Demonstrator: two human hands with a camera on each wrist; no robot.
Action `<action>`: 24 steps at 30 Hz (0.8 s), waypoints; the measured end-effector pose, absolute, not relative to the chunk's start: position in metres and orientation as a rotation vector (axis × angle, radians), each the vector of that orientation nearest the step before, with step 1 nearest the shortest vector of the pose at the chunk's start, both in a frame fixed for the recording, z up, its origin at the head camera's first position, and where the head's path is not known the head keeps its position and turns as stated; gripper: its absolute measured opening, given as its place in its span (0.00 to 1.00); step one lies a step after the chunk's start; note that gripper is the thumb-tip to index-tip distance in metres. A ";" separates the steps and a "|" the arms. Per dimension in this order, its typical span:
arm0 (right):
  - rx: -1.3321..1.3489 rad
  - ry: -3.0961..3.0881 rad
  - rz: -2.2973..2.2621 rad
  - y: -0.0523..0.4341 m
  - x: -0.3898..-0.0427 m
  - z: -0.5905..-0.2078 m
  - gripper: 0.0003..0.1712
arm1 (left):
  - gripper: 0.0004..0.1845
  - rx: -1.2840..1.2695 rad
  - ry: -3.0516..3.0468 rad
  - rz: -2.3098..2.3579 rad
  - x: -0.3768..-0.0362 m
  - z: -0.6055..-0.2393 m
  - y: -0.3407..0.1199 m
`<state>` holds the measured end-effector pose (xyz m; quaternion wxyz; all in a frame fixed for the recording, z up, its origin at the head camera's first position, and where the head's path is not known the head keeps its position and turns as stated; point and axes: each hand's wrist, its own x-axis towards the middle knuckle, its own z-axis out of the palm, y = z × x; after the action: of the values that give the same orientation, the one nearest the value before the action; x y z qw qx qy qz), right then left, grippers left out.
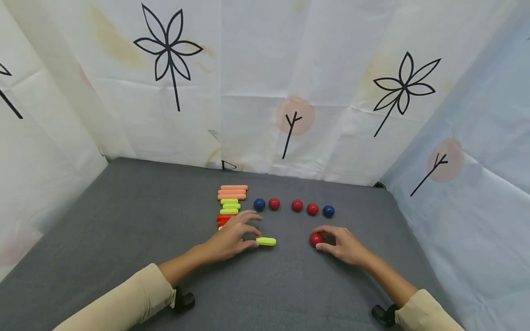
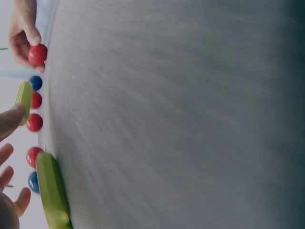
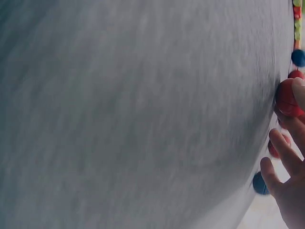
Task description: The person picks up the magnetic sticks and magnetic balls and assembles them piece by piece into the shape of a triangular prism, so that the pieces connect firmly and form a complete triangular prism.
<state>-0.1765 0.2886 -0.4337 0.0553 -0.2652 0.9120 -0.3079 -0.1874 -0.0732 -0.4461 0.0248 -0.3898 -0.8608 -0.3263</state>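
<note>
My left hand (image 1: 232, 236) pinches the end of a yellow-green ribbed stick (image 1: 267, 241) that points to the right. In the left wrist view, a fingertip overlaps this stick (image 2: 24, 101) and the other fingers are spread. My right hand (image 1: 345, 246) holds a red ball (image 1: 316, 239) between thumb and forefinger, its other fingers spread in the right wrist view. Beyond the hands, two blue balls (image 1: 259, 204) (image 1: 328, 211) and three red balls (image 1: 274, 203) form a row, with a gap after the left pair.
Left of the balls runs a column of sticks: orange ones (image 1: 233, 192), yellow-green ones (image 1: 229, 206) and red ones (image 1: 223, 219), its near end partly hidden by my left hand. The grey table (image 1: 269, 294) is bordered by white patterned curtains (image 1: 256, 55).
</note>
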 end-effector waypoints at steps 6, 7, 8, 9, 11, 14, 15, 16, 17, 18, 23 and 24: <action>-0.853 2.739 -0.950 0.277 -0.176 -0.435 0.23 | 0.10 -1.179 -2.724 -1.079 -0.201 -0.445 -0.041; -0.857 2.735 -0.953 0.275 -0.176 -0.434 0.23 | 0.10 -1.180 -2.730 -1.090 -0.202 -0.446 -0.037; -0.862 2.730 -0.959 0.273 -0.176 -0.434 0.23 | 0.10 -1.182 -2.735 -1.095 -0.204 -0.446 -0.033; -0.867 2.724 -0.965 0.272 -0.176 -0.434 0.23 | 0.10 -1.186 -2.737 -1.105 -0.206 -0.446 -0.030; -0.867 2.713 -0.974 0.269 -0.176 -0.434 0.24 | 0.09 -1.186 -2.748 -1.108 -0.207 -0.446 -0.024; -0.867 2.691 -0.988 0.265 -0.177 -0.434 0.24 | 0.09 -1.190 -2.765 -1.081 -0.209 -0.445 -0.018; -0.868 2.686 -0.989 0.264 -0.177 -0.434 0.24 | 0.09 -1.194 -2.768 -1.079 -0.209 -0.444 -0.017; -0.870 2.681 -0.995 0.263 -0.177 -0.434 0.24 | 0.09 -1.198 -2.770 -1.072 -0.209 -0.444 -0.015; -0.874 2.678 -1.000 0.262 -0.178 -0.434 0.24 | 0.09 -1.202 -2.770 -1.073 -0.209 -0.444 -0.014; -0.878 2.678 -1.003 0.262 -0.178 -0.434 0.24 | 0.09 -1.209 -2.764 -1.077 -0.209 -0.444 -0.013; -0.890 2.687 -0.998 0.260 -0.177 -0.434 0.22 | 0.09 -1.220 -2.781 -1.103 -0.208 -0.443 -0.013; -0.889 2.686 -0.997 0.260 -0.177 -0.434 0.22 | 0.10 -1.217 -2.791 -1.105 -0.209 -0.443 -0.014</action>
<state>-0.1773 0.2603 -0.4342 0.0708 -0.2956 0.8931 -0.3316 -0.2090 -0.0140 -0.4430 -0.0488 -0.3753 -0.8606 -0.3408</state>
